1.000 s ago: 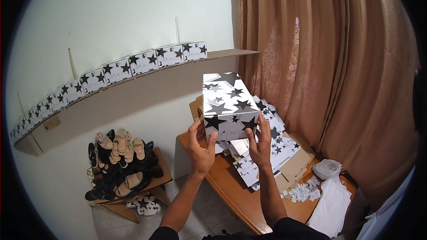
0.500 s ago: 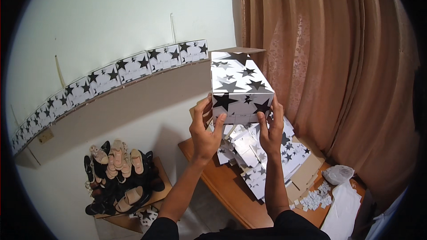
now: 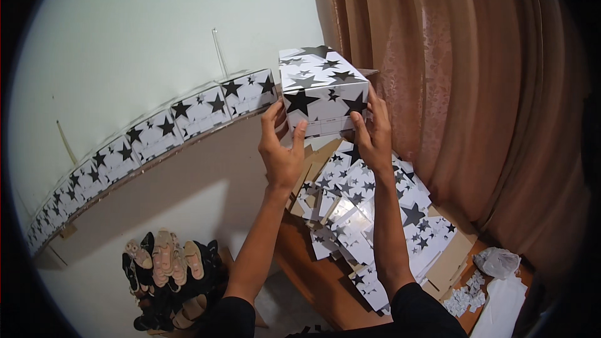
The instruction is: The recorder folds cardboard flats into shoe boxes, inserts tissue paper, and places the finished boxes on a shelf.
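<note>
Box of white cardboard printed with black and grey stars (image 3: 323, 91), held level in mid-air between two bare hands, just right of a shelf row. Left hand (image 3: 282, 156) half-curled along its left side, thumb pressed to the front; right hand (image 3: 374, 141) matching on the right, fingers up the side, fingertips partly hidden. Forearms raised from black sleeves. To the left, row of star-printed boxes (image 3: 150, 141), far end blurring into the dark rim, on a long brown board shelf (image 3: 371, 74); right end mostly masked by the lifted box, contact impossible to judge. Below, heap of flat star-printed cardboard (image 3: 352, 219) on an orange-brown wooden table (image 3: 294, 247), partly behind the right forearm. At lower right, crumpled clear plastic bag (image 3: 498, 263) beside brown fabric curtain (image 3: 482, 87). At lower left, black and beige shoes (image 3: 166, 256).
</note>
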Demonstrator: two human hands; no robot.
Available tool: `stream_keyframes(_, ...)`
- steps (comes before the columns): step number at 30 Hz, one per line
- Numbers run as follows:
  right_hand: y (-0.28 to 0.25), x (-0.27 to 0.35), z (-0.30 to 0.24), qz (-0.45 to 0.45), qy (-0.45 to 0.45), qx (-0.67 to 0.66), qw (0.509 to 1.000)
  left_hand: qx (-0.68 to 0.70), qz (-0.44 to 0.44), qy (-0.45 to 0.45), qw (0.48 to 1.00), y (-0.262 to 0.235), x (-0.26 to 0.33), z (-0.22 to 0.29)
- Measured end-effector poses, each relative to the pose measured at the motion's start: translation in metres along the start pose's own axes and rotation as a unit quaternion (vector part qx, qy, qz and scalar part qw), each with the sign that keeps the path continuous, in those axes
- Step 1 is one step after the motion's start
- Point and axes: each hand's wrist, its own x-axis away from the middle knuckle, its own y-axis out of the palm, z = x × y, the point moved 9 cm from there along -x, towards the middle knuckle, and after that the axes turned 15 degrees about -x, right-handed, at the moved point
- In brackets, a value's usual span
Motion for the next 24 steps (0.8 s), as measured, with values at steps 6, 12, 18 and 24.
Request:
stream_keyframes(6, 0.025, -0.029, 0.056, -0.021, 0.035, -0.027, 0.999, -0.039, 0.009, -0.020, 0.999, 0.015, -0.030, -0.035)
stream_keyframes(12, 0.044, -0.051, 0.096, -0.028, 0.029, -0.017, 0.999, -0.041, -0.001, -0.034, 0.999, 0.038, -0.055, -0.080)
stream_keyframes(18, 0.058, -0.064, 0.145, -0.028, 0.033, -0.023, 0.999, -0.133, 0.004, 0.016, 0.991, 0.055, -0.070, -0.105)
stream_keyframes(24, 0.067, -0.070, 0.198, -0.026, 0.045, -0.051, 0.997, -0.235, -0.001, 0.069, 0.970, 0.070, -0.071, -0.117)
